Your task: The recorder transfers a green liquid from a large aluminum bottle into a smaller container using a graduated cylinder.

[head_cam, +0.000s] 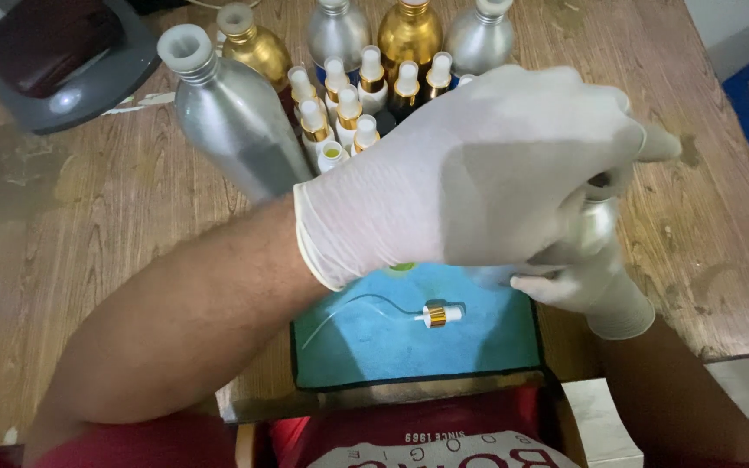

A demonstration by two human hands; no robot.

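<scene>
While both gloved hands bunch together at the right edge of the blue cloth (478, 347), the left hand (470, 173) curls its fingers over the top of a small silver bottle (598, 227) and the right hand (591, 290) grips it from below. A slip of the glove could tip it toward the crowd of small spray bottles (366, 95) and the tall silver bottle (231, 113). The bottle's neck is hidden, and the loose gold pump (438, 315) lies apart.
</scene>
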